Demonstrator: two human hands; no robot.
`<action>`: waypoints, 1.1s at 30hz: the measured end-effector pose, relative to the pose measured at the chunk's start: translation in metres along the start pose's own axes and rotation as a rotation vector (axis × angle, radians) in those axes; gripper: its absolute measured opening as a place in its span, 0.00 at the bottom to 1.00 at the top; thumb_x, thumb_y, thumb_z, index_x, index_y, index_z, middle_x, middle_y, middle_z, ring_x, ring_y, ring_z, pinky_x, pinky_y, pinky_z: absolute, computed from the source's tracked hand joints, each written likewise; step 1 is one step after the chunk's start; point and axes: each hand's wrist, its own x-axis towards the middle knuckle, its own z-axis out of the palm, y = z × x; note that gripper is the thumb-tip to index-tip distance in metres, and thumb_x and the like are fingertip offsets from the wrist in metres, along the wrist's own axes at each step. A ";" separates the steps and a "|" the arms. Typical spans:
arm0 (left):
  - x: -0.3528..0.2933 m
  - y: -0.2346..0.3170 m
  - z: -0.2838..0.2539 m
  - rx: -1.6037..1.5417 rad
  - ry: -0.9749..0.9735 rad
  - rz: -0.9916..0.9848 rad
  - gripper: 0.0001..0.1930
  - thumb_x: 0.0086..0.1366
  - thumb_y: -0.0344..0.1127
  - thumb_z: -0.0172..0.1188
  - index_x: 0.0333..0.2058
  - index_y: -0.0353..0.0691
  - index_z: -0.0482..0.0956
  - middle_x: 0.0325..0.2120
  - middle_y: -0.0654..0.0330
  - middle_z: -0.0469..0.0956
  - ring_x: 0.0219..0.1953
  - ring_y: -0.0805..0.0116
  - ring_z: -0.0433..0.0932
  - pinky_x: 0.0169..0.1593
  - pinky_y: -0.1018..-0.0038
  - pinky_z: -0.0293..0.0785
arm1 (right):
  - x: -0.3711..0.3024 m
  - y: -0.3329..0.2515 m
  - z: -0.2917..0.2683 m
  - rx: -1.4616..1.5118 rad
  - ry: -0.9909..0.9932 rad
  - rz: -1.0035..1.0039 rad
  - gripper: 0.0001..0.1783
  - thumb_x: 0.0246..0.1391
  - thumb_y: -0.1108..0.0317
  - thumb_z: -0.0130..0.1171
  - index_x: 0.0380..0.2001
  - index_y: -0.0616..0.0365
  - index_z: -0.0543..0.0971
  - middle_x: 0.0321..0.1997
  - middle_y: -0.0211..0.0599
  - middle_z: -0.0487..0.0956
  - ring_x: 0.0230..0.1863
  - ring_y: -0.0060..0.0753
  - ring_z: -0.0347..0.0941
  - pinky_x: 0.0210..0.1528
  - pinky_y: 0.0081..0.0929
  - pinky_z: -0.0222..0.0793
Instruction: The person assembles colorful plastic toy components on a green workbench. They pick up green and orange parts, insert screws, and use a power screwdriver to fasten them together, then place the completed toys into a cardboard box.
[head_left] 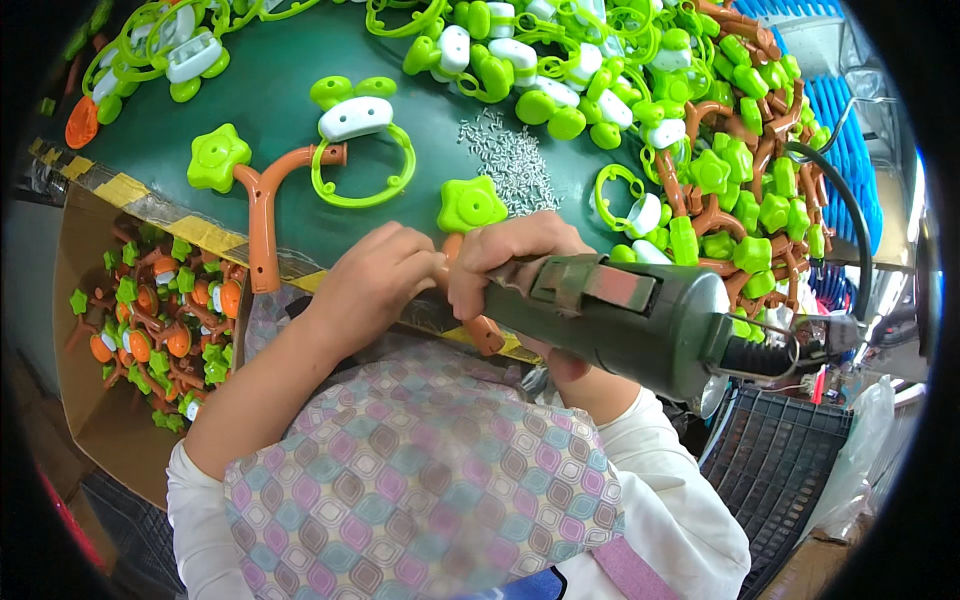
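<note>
Bare table (285, 55) extends left of the piled parts (575, 70); over its taped edge (212, 238), the left hand (372, 277), fingers curled, grips the branch (485, 337), while the right hand (515, 245) closes around the driver (640, 318), tip hidden.

Workshop, looks like hand assembly of plastic goods in bulk. Signs: green worktop (270, 60) with worn yellow tape (213, 236) along the edge, big heap of repeated green, white and brown plastic parts (753, 255), scatter of tiny metal pins (512, 165), corded power driver (620, 320), cardboard box (110, 450) of joined pieces (180, 340), black crate (770, 460), stacked blue plastic (848, 150).
</note>
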 end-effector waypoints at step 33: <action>0.070 0.068 -0.086 -0.273 -0.262 -0.545 0.15 0.63 0.32 0.58 0.43 0.26 0.82 0.25 0.59 0.81 0.25 0.76 0.78 0.30 0.76 0.74 | -0.034 -0.029 -0.074 -0.983 0.800 -0.376 0.13 0.56 0.72 0.64 0.45 0.59 0.83 0.47 0.41 0.82 0.51 0.43 0.74 0.60 0.37 0.65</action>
